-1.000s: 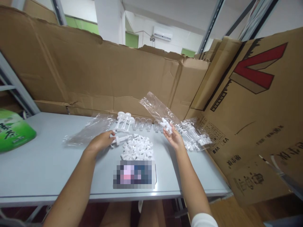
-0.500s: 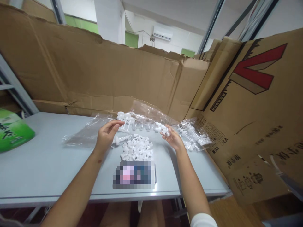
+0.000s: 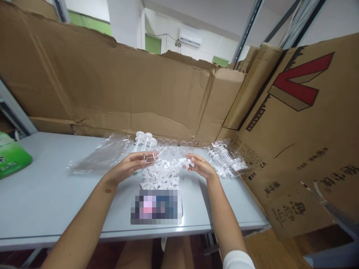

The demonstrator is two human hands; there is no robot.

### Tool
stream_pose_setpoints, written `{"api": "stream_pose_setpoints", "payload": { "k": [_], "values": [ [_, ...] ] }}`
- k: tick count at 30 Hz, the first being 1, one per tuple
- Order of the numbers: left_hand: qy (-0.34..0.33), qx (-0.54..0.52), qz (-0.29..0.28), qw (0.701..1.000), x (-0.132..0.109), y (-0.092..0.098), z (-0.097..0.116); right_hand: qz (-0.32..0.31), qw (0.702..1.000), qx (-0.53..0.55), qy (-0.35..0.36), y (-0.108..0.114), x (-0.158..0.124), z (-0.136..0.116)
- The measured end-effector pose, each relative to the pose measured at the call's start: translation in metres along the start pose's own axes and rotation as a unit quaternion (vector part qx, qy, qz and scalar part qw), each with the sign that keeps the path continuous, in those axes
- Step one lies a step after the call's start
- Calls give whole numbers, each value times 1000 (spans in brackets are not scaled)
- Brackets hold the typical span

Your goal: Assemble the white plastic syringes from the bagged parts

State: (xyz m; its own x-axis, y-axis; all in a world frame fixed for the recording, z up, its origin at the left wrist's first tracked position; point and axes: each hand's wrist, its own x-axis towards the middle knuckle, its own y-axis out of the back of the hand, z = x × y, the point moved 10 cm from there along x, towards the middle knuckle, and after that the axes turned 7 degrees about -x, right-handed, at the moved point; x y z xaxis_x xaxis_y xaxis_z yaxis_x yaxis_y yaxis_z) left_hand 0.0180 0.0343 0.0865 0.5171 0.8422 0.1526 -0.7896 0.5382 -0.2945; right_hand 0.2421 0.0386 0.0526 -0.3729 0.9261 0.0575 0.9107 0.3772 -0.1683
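A clear plastic bag point(image 3: 165, 155) with several small white parts in its right end stretches flat between my two hands, just above a heap of small white plastic caps point(image 3: 159, 175) on the grey table point(image 3: 56, 194). My left hand point(image 3: 131, 166) pinches the bag's left end. At the other end, my right hand point(image 3: 198, 166) grips the bag where the white parts sit. Behind the bag stand two white plunger pieces point(image 3: 143, 140) and a row of clear little tubes point(image 3: 175, 144).
An empty crumpled clear bag point(image 3: 98, 158) lies left of my hands. Another clear bag with white and clear parts point(image 3: 227, 160) lies at the right. A green packet point(image 3: 11, 158) sits at the far left. Cardboard walls point(image 3: 112, 82) enclose the back and right. A blurred flat item point(image 3: 155, 205) lies near the front edge.
My right hand lowered the bag from upright to flat over the cap heap. My left hand left the white syringe-like piece and took the bag's left end.
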Motion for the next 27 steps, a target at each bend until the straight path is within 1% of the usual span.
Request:
{"api": "stream_pose_setpoints", "payload": {
  "k": [3, 5, 7, 11, 14, 16, 19, 22, 25, 27],
  "values": [
    [12, -25, -25, 999, 0, -8, -3, 11, 1000, 0, 13, 4, -1, -4],
    [2, -42, -27, 999, 0, -10, -2, 21, 999, 12, 29, 6, -2, -8],
    [-10, -37, -26, 999, 1, -12, -1, 19, 999, 34, 36, 4, -1, -9],
    [-16, -8, 0, 1000, 5, -16, -7, 12, 993, 106, 54, -3, 2, -11],
    [-15, -33, 25, 999, 10, -16, -15, 33, 987, 144, 70, -3, 4, -11],
    [-14, -51, 29, 998, 13, -18, -19, 42, 984, 152, 83, -4, 5, -12],
    [-17, -65, 33, 997, 14, -19, -22, 27, 982, 163, 86, -15, 7, -10],
    [-20, -84, 34, 996, 15, -21, -24, 6, 984, 170, 58, -31, 9, 0],
    [-22, -94, 23, 995, 16, -25, -26, -7, 984, 177, 28, -45, 11, 11],
    [-26, -85, 5, 996, 17, -28, -28, -10, 983, 181, 15, -50, 12, 16]
  ]
}}
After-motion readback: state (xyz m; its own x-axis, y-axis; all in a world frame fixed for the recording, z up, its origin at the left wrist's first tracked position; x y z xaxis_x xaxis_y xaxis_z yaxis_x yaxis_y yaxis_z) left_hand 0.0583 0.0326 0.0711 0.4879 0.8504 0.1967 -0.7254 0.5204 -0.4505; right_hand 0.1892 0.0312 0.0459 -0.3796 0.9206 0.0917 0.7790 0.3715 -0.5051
